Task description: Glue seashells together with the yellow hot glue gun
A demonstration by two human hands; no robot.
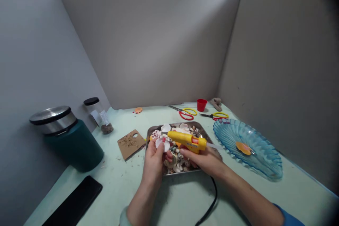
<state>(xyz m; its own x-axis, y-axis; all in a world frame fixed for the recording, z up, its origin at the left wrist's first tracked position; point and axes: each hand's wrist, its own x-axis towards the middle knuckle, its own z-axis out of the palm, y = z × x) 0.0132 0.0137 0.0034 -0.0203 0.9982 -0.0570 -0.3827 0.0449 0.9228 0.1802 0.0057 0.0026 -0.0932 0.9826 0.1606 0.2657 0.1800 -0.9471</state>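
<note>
With gluing in hand, the white shell [166,146] is best kept steady and level, the glue gun [186,139] lined up before any squeeze, a small dab laid, and skin kept away from the hot nozzle. Shell and gun are both above the metal tray [184,172] of shells, the white one toward ten o'clock from the tray's middle, a small red piece [163,140] on it. The left hand [153,160] reaches in from seven o'clock, its fingers pinching the shell. The right hand [205,159] comes from four o'clock, fingers wrapped around the gun's handle, nozzle aimed toward nine o'clock near the shell's upper edge; whether the tip touches it, or the trigger is pressed, I cannot tell.
</note>
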